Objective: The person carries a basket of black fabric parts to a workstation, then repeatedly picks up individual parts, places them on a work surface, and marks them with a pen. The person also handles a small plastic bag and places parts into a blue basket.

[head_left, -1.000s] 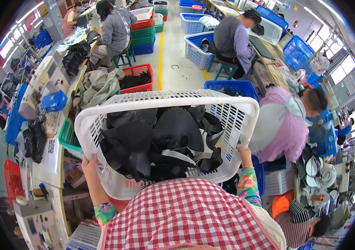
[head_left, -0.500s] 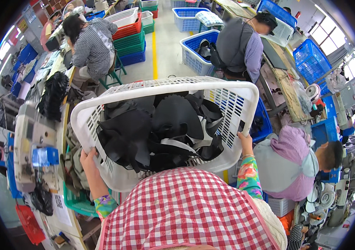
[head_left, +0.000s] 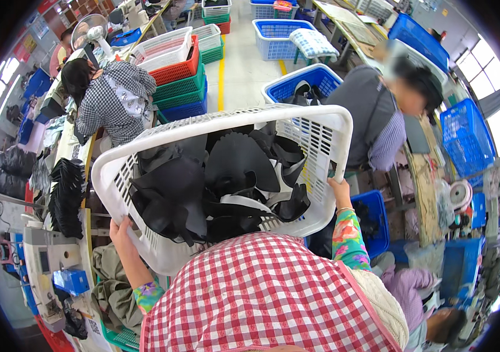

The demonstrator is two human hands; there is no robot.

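Between my arms I carry a white plastic laundry-style basket (head_left: 339,126) with slotted walls, held against my red checked apron. Inside lies a heap of black cut pieces (head_left: 241,161), some with pale undersides; they look like leather or similar sheet material. My left hand (head_left: 122,229) is closed on the basket's left end near the lower corner. At the right end, my right hand (head_left: 339,190) grips the rim from below. The fingers of both hands are partly hidden by the basket.
An aisle (head_left: 241,70) with a yellow line runs ahead. Left of it stand stacked crates (head_left: 182,88) and a seated person (head_left: 112,100). To the right are a blue-lined basket (head_left: 273,88), a person in a dark vest (head_left: 361,111) and a blue crate (head_left: 379,220). A sewing machine (head_left: 42,258) stands at left.
I have moved forward along the aisle with the basket. The seated workers, crates and machine have slid nearer or back past me. Both hands keep their hold.
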